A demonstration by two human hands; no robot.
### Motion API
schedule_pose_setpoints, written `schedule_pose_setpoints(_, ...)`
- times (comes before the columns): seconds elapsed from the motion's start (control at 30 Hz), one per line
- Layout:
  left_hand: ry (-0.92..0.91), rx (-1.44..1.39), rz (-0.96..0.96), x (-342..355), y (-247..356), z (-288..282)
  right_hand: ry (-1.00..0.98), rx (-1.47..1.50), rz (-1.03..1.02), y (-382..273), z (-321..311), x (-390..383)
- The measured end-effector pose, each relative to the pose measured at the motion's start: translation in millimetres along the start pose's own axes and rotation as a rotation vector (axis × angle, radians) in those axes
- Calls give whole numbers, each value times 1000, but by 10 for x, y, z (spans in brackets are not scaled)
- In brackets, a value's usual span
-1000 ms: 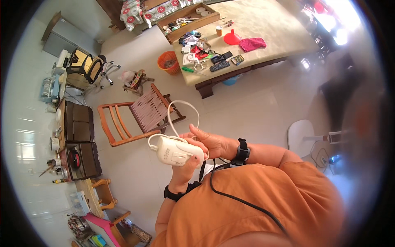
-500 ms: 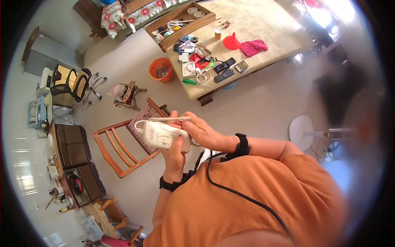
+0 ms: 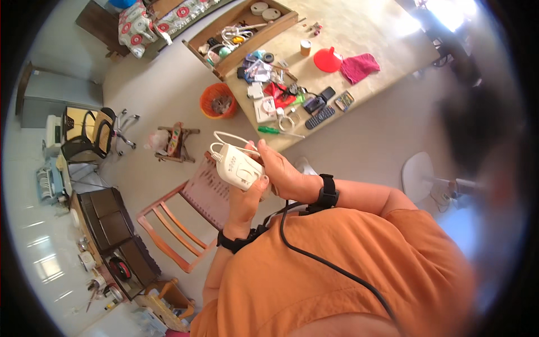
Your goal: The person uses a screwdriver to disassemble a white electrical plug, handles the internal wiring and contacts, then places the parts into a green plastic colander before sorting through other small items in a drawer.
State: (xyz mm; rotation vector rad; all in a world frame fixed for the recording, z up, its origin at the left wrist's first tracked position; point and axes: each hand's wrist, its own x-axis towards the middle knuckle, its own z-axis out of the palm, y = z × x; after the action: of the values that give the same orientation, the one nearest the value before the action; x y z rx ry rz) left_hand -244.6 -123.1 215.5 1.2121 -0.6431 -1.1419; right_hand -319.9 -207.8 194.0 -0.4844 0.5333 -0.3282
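Observation:
A white plastic device (image 3: 238, 167), rounded and blocky like an adapter, is up in front of my chest. My left hand (image 3: 245, 205) grips it from below, with the thumb on its face near the raised panel. At its right end my right hand (image 3: 284, 173) is closed, fingers pressed against the device and its white cord (image 3: 229, 135). The cord leaves the far end through a ribbed sleeve and loops back toward my right fingers. The underside of the device and some of my fingertips are hidden.
Beyond my hands a table (image 3: 387, 39) carries a red funnel (image 3: 325, 61), pink cloth (image 3: 359, 68), remote control (image 3: 320, 118), green-handled screwdriver (image 3: 269, 130) and wooden drawer (image 3: 227, 63). An orange basket (image 3: 212, 110) and wooden chair (image 3: 168, 216) stand on the floor.
My hands and the device have shifted slightly right and tilted; the cord now bows up in a wider loop above it. The view has turned somewhat.

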Motion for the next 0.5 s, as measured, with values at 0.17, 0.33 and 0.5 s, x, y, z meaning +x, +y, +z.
schedule_pose_setpoints(0.17,28,139,-4,605,99,-40,39,-96,-9,-393,-77,423)
schedule_pose_setpoints(0.33,85,-115,-221,986,171,58,70,-192,119,-733,-162,664)
schedule_pose_setpoints(0.5,-43,-65,-175,1419,173,89,231,180,-28,-801,-267,958)
